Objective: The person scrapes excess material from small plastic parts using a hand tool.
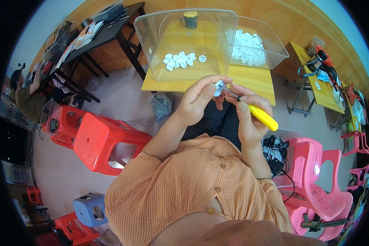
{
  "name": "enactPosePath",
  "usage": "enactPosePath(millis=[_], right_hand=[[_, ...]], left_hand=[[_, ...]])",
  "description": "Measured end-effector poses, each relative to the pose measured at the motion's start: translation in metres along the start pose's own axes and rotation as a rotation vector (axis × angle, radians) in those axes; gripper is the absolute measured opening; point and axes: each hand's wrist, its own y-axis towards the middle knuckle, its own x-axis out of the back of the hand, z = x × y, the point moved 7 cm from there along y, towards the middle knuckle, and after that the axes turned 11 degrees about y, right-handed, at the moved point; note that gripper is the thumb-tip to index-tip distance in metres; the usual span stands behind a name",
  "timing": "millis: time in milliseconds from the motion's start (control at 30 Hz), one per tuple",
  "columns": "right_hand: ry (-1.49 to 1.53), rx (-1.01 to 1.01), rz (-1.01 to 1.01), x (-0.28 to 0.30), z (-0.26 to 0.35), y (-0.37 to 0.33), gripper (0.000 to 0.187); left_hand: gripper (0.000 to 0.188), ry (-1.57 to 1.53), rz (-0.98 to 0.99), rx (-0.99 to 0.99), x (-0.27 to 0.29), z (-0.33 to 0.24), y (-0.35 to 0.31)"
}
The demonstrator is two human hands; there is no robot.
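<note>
My left hand pinches a small round white plastic part between thumb and fingers, held up in front of my chest. In my right hand is a screwdriver with a yellow handle, its thin metal shaft pointing left. The tip meets the white part; what it touches there is too small to make out. Just beyond my hands, a clear plastic bin stands on a yellow wooden table, with a loose pile of similar white parts in it.
A second clear bin holds many white parts. A dark mug stands behind. On the floor lies a bag of small dark pieces. Red stools stand left, pink chairs right, beside a box of black cables. Another person sits far left.
</note>
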Motion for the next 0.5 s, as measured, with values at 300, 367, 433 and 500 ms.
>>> enactPosePath(millis=[300, 367, 433, 500], right_hand=[[0.239, -0.142, -0.116, 0.004, -0.014, 0.002, 0.012], [0.278, -0.175, -0.139, 0.006, -0.018, 0.002, 0.011], [0.267, -0.155, -0.128, 0.005, -0.018, 0.001, 0.011], [0.255, -0.134, -0.118, 0.005, -0.017, 0.001, 0.011]], left_hand=[[0.043, -0.1, -0.061, 0.011, -0.002, 0.007, -0.002], [0.043, -0.131, -0.058, 0.012, -0.002, 0.009, -0.001], [0.043, -0.16, -0.056, 0.013, -0.003, 0.009, -0.001], [0.043, -0.151, -0.088, 0.032, -0.004, 0.011, -0.001]])
